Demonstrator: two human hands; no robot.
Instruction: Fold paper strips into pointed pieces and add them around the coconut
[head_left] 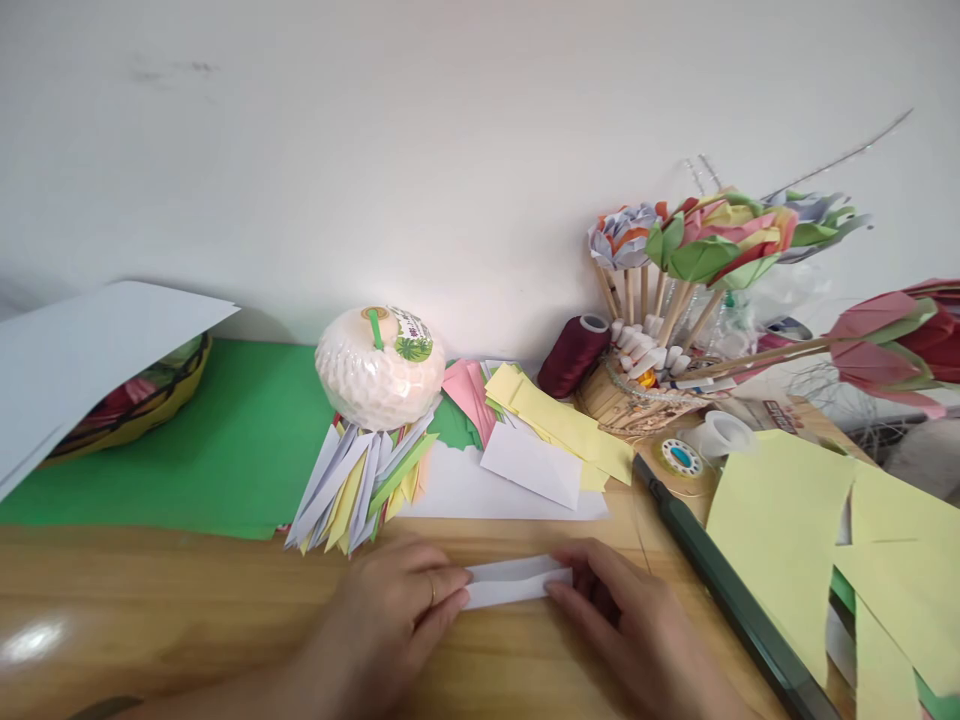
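Just above the wooden table (187, 600), a small white strip of paper (508, 582) with a lengthwise fold stretches between my two hands. Its left end is pinched by my left hand (397, 600), which wears a ring. At the other end, the thumb and fingers of my right hand (622, 600) grip the strip. Behind the hands lies a bundle of folded paper strips (360, 480) in white, yellow and green. A white paper rectangle (531, 463) rests beside yellow paper pieces (562, 415) and pink ones (470, 395).
A wrapped white coconut (382, 365) stands by the wall. To its right are a maroon thread spool (574, 355) and a basket (630, 395) of paper flowers (712, 240). A long dark green bar (735, 585) borders yellow sheets (784, 540). Green sheets (247, 430) lie left.
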